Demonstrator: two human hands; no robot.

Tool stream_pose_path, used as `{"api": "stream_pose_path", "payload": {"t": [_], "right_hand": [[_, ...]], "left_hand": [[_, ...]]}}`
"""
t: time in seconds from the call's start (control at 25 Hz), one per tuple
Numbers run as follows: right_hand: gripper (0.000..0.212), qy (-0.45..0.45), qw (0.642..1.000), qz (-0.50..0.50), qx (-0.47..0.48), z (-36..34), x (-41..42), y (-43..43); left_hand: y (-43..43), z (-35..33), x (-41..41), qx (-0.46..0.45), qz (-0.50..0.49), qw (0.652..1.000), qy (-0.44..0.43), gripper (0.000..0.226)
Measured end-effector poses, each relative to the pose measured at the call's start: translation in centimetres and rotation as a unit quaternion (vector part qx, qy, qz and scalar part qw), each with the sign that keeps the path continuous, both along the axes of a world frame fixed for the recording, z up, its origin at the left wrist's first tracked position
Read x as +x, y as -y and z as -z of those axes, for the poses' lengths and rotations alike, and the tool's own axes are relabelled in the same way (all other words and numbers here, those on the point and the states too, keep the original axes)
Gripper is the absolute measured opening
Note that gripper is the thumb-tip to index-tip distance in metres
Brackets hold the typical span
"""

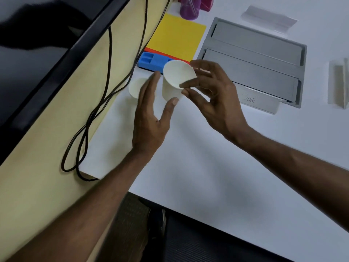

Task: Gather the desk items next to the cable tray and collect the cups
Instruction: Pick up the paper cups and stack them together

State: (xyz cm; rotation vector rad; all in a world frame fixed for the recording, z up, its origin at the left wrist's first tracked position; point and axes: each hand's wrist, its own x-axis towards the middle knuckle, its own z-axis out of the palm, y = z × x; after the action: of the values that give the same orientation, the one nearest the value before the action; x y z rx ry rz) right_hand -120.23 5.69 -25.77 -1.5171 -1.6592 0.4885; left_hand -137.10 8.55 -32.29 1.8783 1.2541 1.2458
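So the white paper cup is up off the desk, a bit above the middle of the frame, tilted so its open mouth faces up and right. My right hand has it: fingertips pinch the rim on the right side, with the other fingers curled loosely behind. My left hand is spread pretty wide just left of it, palm turned toward the cup, thumb touching the cup's lower end, the other fingers straight and not gripping anything. It's a bit blurred, so I can't tell more than that.

A second white cup stands on the white desk just left of my left fingers, partly hidden behind them. Both cups look plain white and empty.

Right behind the held cup there's a blue tray and a yellow pad with an orange edge. The grey cable tray sits in the upper right, near my right hand. Black cables loop down the cream panel on the left.
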Motion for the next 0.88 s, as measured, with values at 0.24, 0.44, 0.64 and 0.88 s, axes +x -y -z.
{"api": "stream_pose_path", "payload": {"t": [0.24,0.44,0.64,0.88], "right_hand": [[0.030,-0.065,0.993,0.048,-0.086,0.7,4.5,7.3],[0.071,-0.131,0.973,0.110,-0.153,2.0,8.2,11.9],[0.072,-0.140,0.963,0.147,-0.176,4.2,9.4,15.5],[0.073,-0.128,0.959,0.172,-0.185,5.8,9.1,17.6]], "left_hand": [[2.7,0.1,3.8,-0.076,0.133,0.988,-0.005,0.064],[5.7,2.1,6.9,-0.132,0.243,0.961,0.017,0.064],[7.5,3.7,8.2,-0.168,0.301,0.939,-0.003,0.059],[8.9,4.9,8.4,-0.193,0.332,0.922,-0.050,0.064]]}}
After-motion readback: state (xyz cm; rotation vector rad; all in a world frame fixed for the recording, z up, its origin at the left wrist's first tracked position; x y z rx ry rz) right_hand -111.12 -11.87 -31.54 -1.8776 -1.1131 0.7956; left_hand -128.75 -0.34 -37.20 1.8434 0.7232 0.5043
